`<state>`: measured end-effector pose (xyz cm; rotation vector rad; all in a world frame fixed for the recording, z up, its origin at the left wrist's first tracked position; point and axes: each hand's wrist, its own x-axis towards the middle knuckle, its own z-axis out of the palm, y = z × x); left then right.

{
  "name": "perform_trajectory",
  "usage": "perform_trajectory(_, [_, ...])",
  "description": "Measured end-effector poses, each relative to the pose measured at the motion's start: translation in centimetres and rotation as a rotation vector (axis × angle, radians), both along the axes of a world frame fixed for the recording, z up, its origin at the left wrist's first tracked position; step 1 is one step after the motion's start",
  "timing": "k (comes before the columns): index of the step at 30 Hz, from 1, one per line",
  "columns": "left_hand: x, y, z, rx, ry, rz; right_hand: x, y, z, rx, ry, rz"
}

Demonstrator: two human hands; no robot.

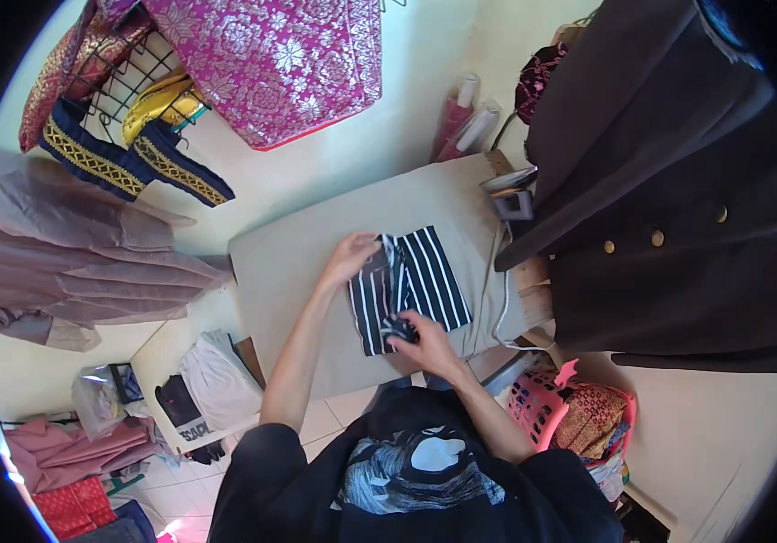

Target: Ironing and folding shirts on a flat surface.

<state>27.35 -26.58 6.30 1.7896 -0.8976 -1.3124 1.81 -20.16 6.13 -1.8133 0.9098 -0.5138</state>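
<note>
A black cloth with white stripes point(437, 278) lies folded on a padded board with a beige cover point(286, 292) in front of me. A raised, rumpled fold runs down the middle of the cloth. My left hand point(353, 258) holds the far end of this fold between thumb and fingers, slightly blurred. At the near end, my right hand point(425, 345) grips a bunched part of the cloth, its fingers curled around it.
An iron point(514, 203) stands at the board's right end, its pale cord point(502, 305) trailing along the edge. A dark garment with gold buttons point(666, 203) hangs at right. Below it sits a pink basket point(531, 407) of fabrics. White folded clothing point(218, 373) lies on a surface at left.
</note>
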Motion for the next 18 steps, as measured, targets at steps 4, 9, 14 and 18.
perform_trajectory(4, [2.6,4.2,-4.9,-0.257,0.018,-0.064,1.6,2.4,-0.5,-0.042,0.063,0.232])
perform_trajectory(9, [1.6,2.8,-4.2,-0.288,0.076,0.192,1.5,2.1,0.2,-0.014,0.091,0.25])
perform_trajectory(14, [3.4,4.0,-4.6,-0.085,0.181,0.309,1.8,2.0,-0.3,-0.026,-0.078,0.356])
perform_trajectory(18, [1.2,4.5,-3.6,-0.188,-0.038,0.23,1.4,0.4,0.3,0.058,-0.095,0.197])
